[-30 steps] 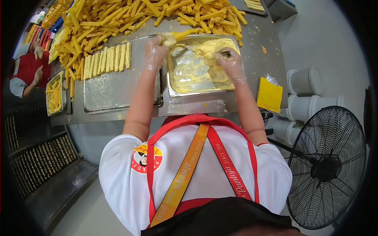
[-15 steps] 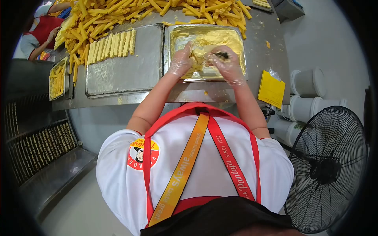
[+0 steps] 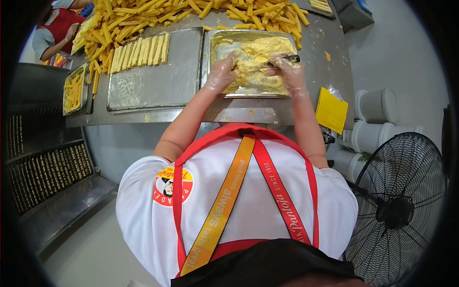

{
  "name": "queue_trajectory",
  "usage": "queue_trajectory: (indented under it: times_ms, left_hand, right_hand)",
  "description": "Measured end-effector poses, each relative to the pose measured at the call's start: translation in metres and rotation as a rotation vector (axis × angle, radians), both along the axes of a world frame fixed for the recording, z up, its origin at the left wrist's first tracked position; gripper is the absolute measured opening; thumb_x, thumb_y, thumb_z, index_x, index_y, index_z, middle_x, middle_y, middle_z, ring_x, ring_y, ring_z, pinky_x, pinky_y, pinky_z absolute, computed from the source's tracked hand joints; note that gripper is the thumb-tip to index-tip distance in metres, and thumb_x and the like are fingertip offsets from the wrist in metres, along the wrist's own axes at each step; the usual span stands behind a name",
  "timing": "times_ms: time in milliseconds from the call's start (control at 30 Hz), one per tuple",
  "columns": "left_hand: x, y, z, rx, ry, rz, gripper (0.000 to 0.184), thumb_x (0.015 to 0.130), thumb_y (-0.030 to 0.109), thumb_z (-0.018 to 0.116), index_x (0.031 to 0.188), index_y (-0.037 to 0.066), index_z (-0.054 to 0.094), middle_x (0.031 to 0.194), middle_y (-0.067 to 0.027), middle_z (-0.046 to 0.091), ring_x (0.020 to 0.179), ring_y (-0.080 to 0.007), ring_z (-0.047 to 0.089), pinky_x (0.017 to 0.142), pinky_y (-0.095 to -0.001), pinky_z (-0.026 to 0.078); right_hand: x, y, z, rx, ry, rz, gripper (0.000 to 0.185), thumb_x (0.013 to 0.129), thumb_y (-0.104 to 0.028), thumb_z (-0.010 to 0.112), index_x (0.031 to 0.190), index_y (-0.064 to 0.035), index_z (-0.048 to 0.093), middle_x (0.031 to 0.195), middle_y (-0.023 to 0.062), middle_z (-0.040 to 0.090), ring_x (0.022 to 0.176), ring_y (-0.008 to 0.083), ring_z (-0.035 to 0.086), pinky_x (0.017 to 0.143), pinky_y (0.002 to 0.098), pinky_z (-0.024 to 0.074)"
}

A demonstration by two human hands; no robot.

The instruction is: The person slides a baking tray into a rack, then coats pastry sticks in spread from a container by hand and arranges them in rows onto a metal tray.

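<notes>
Black-handled tool (image 3: 287, 59), axis crosswise, handle (image 3: 293, 58) rightward, clasped in right hand (image 3: 292, 76), left hand (image 3: 222, 75) hold unclear

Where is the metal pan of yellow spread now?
In the head view's upper half, the metal pan sits just right of centre on the table, right of the flat tray and left of the yellow square, left hand and right hand over it.

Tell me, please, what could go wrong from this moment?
The black tool might slip from the gloved right hand's grip, with soft cream around it. Sticks from the loose pile just behind the pan could slide in. The yellow sheet, near the table's edge, could be knocked off.
</notes>
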State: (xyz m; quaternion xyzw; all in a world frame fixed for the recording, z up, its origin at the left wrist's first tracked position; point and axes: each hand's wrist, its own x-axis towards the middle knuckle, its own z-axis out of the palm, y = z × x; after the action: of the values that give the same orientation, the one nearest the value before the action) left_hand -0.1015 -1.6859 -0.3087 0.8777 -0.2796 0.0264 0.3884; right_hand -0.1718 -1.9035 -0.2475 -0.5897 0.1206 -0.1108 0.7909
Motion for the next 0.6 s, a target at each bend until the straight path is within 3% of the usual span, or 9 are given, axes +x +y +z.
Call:
queue_trajectory:
  times_ms: [67, 200, 300, 333, 433, 567, 600]
  left_hand:
    - [0.000, 0.000, -0.001, -0.013, -0.027, 0.003, 0.047, 0.076, 0.004, 0.062, 0.121, 0.002, 0.052, 0.090, -0.0255, 0.064, 0.083, -0.0439, 0.062, 0.071, -0.0467, 0.050]
    - [-0.001, -0.002, 0.000, -0.085, 0.087, 0.096, 0.036, 0.075, 0.012, 0.067, 0.108, 0.001, 0.059, 0.087, -0.0243, 0.066, 0.080, -0.0427, 0.063, 0.071, -0.0455, 0.050]
    - [0.000, -0.004, 0.007, -0.043, 0.274, 0.189, 0.029, 0.073, 0.016, 0.068, 0.097, 0.001, 0.065, 0.083, -0.0238, 0.067, 0.079, -0.0414, 0.064, 0.071, -0.0450, 0.051]
    - [0.001, -0.004, 0.013, -0.016, 0.347, 0.221, 0.028, 0.072, 0.017, 0.068, 0.094, 0.001, 0.066, 0.082, -0.0237, 0.067, 0.079, -0.0409, 0.065, 0.072, -0.0450, 0.051]
    - [-0.007, -0.003, 0.023, -0.045, 0.354, 0.235, 0.026, 0.070, 0.017, 0.066, 0.090, 0.001, 0.068, 0.081, -0.0238, 0.068, 0.079, -0.0403, 0.065, 0.073, -0.0443, 0.052]
    - [0.001, -0.003, 0.000, 0.014, 0.352, 0.233, 0.029, 0.069, 0.018, 0.066, 0.093, 0.001, 0.068, 0.084, -0.0238, 0.068, 0.080, -0.0404, 0.065, 0.074, -0.0433, 0.052]
    - [0.000, -0.004, 0.003, 0.006, 0.364, 0.237, 0.029, 0.069, 0.018, 0.066, 0.093, 0.002, 0.068, 0.085, -0.0237, 0.068, 0.081, -0.0404, 0.065, 0.075, -0.0432, 0.052]
  right_hand:
    - [0.012, -0.028, -0.020, -0.181, 0.163, -0.065, 0.019, 0.084, -0.006, 0.069, 0.097, 0.0072, 0.065, 0.084, 0.0117, 0.068, 0.063, 0.0193, 0.067, 0.058, 0.0295, 0.0578]
    - [0.011, -0.030, -0.016, -0.239, 0.082, -0.095, 0.021, 0.085, -0.006, 0.068, 0.100, 0.0074, 0.063, 0.086, 0.0130, 0.068, 0.066, 0.0201, 0.068, 0.058, 0.0300, 0.0581]
    - [-0.001, -0.007, -0.012, 0.013, -0.142, -0.004, 0.021, 0.087, -0.006, 0.067, 0.102, 0.0075, 0.062, 0.087, 0.0139, 0.068, 0.068, 0.0207, 0.069, 0.060, 0.0302, 0.0586]
    - [-0.001, -0.006, -0.017, -0.031, -0.122, -0.012, 0.021, 0.087, -0.006, 0.067, 0.102, 0.0074, 0.061, 0.088, 0.0140, 0.068, 0.068, 0.0208, 0.069, 0.061, 0.0302, 0.0588]
    - [0.002, -0.007, -0.029, -0.135, 0.044, -0.128, 0.019, 0.087, -0.004, 0.067, 0.101, 0.0065, 0.061, 0.090, 0.0141, 0.068, 0.071, 0.0201, 0.069, 0.064, 0.0296, 0.0593]
    - [0.011, -0.013, -0.030, -0.474, -0.119, -0.099, 0.019, 0.086, -0.005, 0.069, 0.100, 0.0062, 0.062, 0.086, 0.0135, 0.068, 0.072, 0.0202, 0.069, 0.062, 0.0290, 0.0593]
    - [0.008, -0.010, -0.028, -0.345, -0.122, -0.043, 0.019, 0.086, -0.005, 0.069, 0.099, 0.0062, 0.062, 0.086, 0.0132, 0.068, 0.071, 0.0199, 0.069, 0.062, 0.0293, 0.0594]
